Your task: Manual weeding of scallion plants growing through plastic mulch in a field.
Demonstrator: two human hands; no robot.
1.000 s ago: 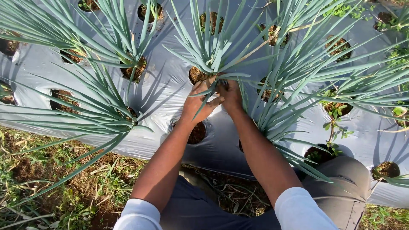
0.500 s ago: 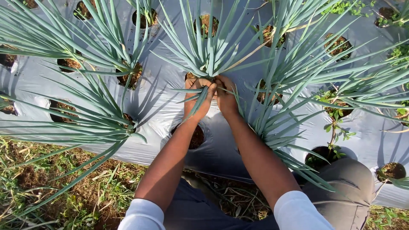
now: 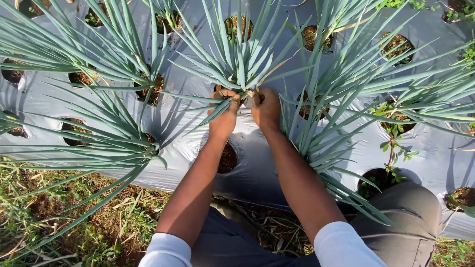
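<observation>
- Both hands meet at the base of one onion plant (image 3: 241,64), which grows from a round hole in the grey plastic mulch sheet (image 3: 257,168) covering the raised bed.
- The left hand (image 3: 223,116) reaches in from the near side, its grip pressed together around the lower stems and leaves just above the soil.
- The right hand (image 3: 265,106) sits touching the same clump on the other side, fingers curled shut on the pale stalk base; a dry, straw-coloured leaf (image 3: 269,69) runs out from between the two hands.
- The plant's long blue-green leaves fan upward and outward over both hands.
- An empty planting hole (image 3: 228,158) showing bare soil lies just under the left wrist.
- More onion plants stand to either side: one at the left (image 3: 114,143) and a taller one at the right (image 3: 326,99), beside the right forearm.
- A small broad-leaved weed (image 3: 393,146) grows from a hole further right.
- Grass and dry soil (image 3: 64,222) border the sheet's near edge.
</observation>
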